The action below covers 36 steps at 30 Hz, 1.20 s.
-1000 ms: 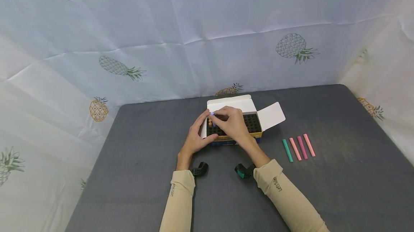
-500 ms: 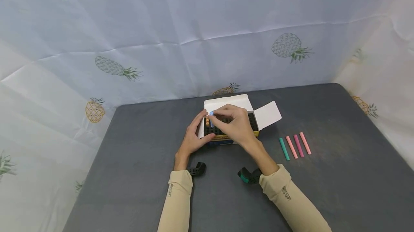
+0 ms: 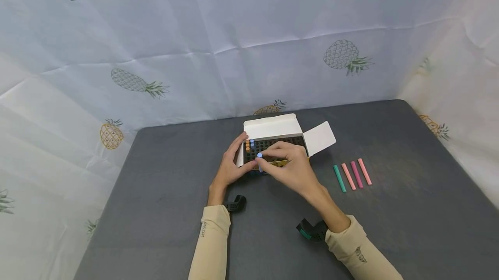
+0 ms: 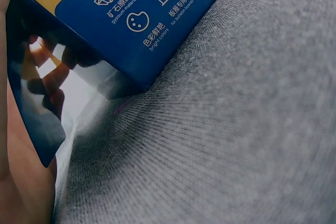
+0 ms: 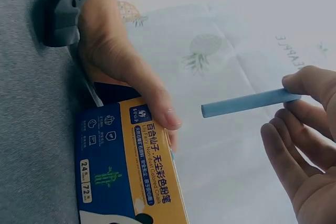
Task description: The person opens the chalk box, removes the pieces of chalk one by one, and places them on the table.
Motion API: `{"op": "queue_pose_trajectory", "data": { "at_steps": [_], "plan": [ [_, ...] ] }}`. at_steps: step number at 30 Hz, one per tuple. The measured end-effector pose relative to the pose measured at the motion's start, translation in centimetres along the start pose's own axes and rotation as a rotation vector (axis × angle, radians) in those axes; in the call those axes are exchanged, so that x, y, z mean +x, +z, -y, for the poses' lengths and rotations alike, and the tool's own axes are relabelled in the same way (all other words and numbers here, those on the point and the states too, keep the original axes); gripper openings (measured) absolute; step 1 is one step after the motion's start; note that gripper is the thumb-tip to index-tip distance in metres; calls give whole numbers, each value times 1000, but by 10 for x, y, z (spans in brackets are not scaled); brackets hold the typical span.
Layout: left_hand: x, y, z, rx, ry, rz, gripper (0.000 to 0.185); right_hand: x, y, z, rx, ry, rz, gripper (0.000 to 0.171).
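An open chalk box (image 3: 273, 129) with white flaps and a black grid insert stands in the middle of the grey table; its blue and yellow side (image 5: 126, 166) shows in the right wrist view. My left hand (image 3: 232, 164) grips the box's left end, thumb on the front. My right hand (image 3: 290, 168) pinches a light blue chalk stick (image 5: 247, 102) and holds it just in front of the box, clear of the grid. A few orange and blue chalk ends (image 3: 249, 144) stand in the grid's left cells.
Four loose chalk sticks (image 3: 352, 175), one green and three pink, lie side by side on the table right of the box. A pineapple-print sheet (image 3: 234, 41) walls the table at the back and both sides.
My right hand has drawn the blue chalk stick up out of the box's left cells and pulled it back toward me. The left hand stays on the box.
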State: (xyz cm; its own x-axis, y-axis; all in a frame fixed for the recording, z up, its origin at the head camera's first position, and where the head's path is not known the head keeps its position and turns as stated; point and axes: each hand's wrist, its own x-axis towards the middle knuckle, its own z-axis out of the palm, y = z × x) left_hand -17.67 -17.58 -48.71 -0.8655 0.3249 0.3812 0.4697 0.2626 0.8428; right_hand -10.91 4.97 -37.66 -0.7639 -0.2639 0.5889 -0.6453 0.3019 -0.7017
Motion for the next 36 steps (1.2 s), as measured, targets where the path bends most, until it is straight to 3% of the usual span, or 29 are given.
{"op": "queue_pose_trajectory", "data": {
  "at_steps": [9, 17, 19, 33, 36],
  "plan": [
    [1, 1, -5, -14, -20, 7, 83, -20, -15, 4, -18, -12, 20, 11],
    [1, -4, -46, 5, -50, 23, 79, -33, -28, -3, 17, -41, 55, 16],
    [1, -4, -49, 1, -56, 25, 79, -36, -32, -5, 14, -45, 56, 17],
    [0, -4, -50, 0, -81, 26, 80, -62, -81, -29, -85, -26, -39, 26],
    [0, -3, -41, 15, -84, 26, 81, -69, -95, -36, -118, -4, -56, 26]
  ]
}}
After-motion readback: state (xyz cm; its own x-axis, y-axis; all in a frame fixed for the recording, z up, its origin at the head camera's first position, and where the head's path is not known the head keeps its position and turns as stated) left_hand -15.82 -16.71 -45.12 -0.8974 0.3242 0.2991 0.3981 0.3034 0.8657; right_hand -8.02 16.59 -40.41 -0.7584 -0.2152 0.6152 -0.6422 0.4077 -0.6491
